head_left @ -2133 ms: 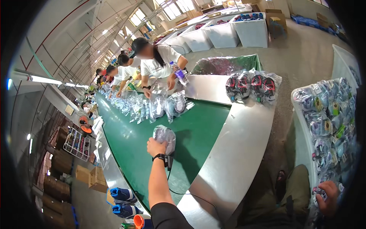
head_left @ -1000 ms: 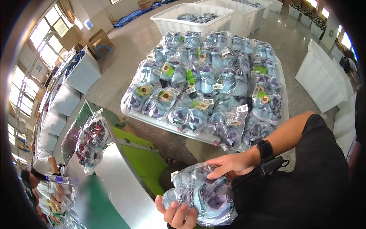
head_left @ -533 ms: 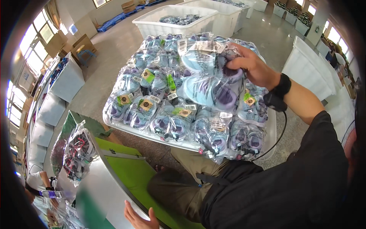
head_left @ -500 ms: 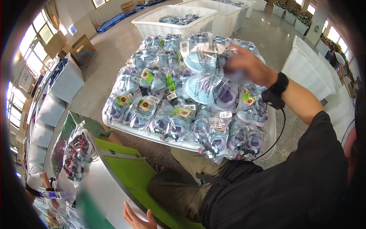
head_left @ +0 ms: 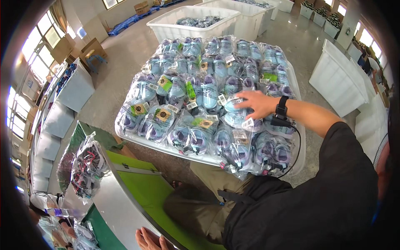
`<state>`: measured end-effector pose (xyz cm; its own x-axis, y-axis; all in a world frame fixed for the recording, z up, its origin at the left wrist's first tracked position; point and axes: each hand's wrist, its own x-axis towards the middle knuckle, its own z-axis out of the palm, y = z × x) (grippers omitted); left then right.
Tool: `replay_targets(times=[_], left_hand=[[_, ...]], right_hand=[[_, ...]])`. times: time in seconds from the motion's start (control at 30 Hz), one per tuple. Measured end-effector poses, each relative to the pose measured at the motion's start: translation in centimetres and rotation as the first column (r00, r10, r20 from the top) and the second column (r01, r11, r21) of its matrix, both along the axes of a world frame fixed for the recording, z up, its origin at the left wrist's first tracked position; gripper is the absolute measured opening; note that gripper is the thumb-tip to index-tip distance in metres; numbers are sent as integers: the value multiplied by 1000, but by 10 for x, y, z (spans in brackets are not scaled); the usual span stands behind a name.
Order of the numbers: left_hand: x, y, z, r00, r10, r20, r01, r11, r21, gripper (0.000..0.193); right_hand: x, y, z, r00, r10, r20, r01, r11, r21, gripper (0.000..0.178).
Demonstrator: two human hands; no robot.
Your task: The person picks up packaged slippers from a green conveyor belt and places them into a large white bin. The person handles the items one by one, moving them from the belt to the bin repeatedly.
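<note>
Many clear plastic bags, each with light-blue and purple shoes [head_left: 210, 92], lie packed in rows on top of a white bin [head_left: 298, 156] in front of me. My right hand [head_left: 259, 105] is open, palm down, with its fingers spread over one bagged pair of shoes [head_left: 233, 106] right of the middle. The fingertips appear to rest on its plastic. At the lower edge, my left hand [head_left: 151, 240] lies open on the rim of a metal-topped table [head_left: 121, 204], holding nothing. Part of that hand is cut off by the frame.
White bins [head_left: 193, 29] stand beyond the shoes, others [head_left: 339, 79] along the right and left. Bagged dark shoes with red laces [head_left: 86, 166] sit on the table's far end. A green panel [head_left: 139, 179] lies between table and my legs. Another person [head_left: 52, 221] works at lower left.
My right hand has come down from a raised, blurred bag of shoes and now lies spread on the pile, nearer to me. My left hand has settled onto the table's rim.
</note>
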<state>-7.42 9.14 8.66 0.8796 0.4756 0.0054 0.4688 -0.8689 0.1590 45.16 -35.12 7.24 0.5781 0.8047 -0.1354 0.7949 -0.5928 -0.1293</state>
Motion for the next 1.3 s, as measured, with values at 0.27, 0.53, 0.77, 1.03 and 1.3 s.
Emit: replay_targets(times=[0.27, 0.53, 0.77, 1.03, 1.3], left_hand=[[4, -7, 7, 1000, 15, 8, -15, 1000, 3, 72], [3, -12, 9, 997, 47, 63, -44, 998, -43, 73], [-14, -2, -14, 949, 122, 290, -82, 986, -147, 56], [-18, 46, 13, 948, 119, 296, 26, 896, -443, 52], [-84, 162, 11, 793, 433, 429, -343, 899, -274, 46]], right_hand=[[-15, -6, -23, 984, -116, -135, 109, 992, -64, 50], [-9, 16, 4, 972, -154, -178, 122, 977, -176, 50], [-29, 46, 35, 991, -24, -132, 57, 966, 250, 47], [-91, 86, 111, 997, 52, -55, -17, 859, 511, 40], [-132, 152, 132, 946, 318, -69, -241, 827, 507, 39]])
